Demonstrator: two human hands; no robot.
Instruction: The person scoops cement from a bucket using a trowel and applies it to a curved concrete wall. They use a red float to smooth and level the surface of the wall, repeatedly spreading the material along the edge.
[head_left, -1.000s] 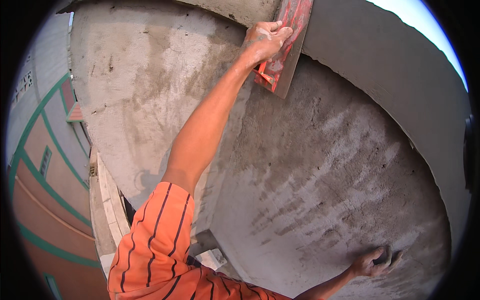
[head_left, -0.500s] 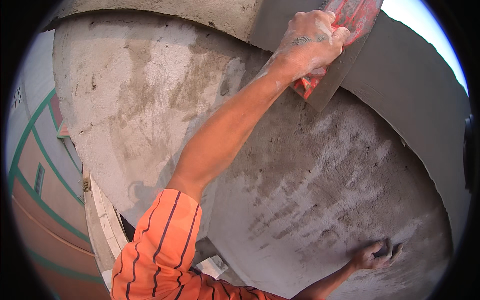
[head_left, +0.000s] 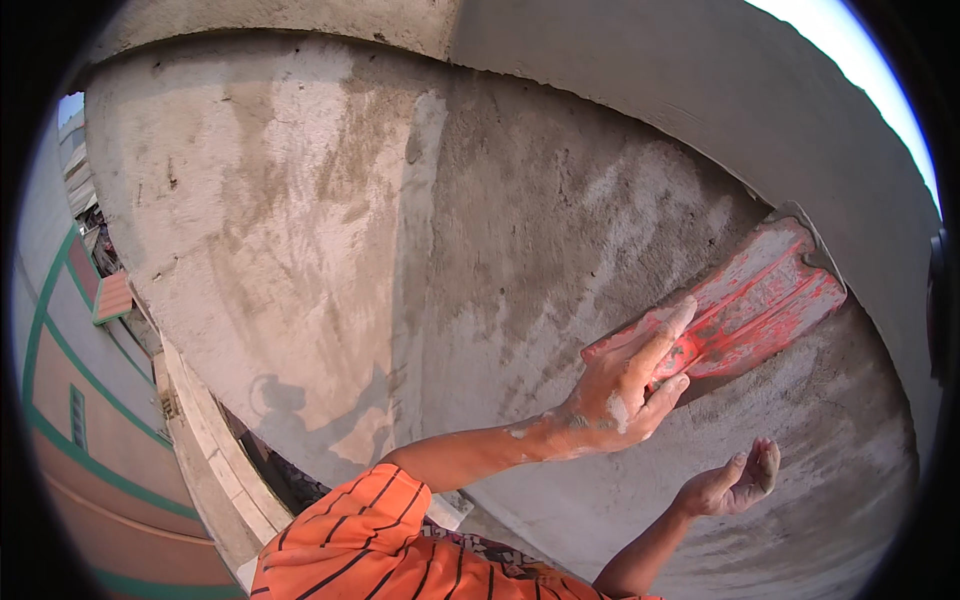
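My left hand grips a red plastering trowel with a scraped, grey-smeared back. The trowel lies tilted at the lower edge of a smooth grey plaster band. Wet-looking grey mortar shows along the trowel's far end. Dried grey smears mark the back of this hand. Lower right, my right hand is held with loosely curled, parted fingers and nothing visible in it. It is in front of the rough, patchy curved wall, apart from the trowel.
A rough, lighter ledge continues the band to the upper left. Far down on the left are a narrow pale concrete strip and a peach building with green trim. A pale block shows beside my orange striped sleeve.
My left hand and the trowel have swung down and right along the band from the top of the view. My right hand has risen slightly and moved a little left.
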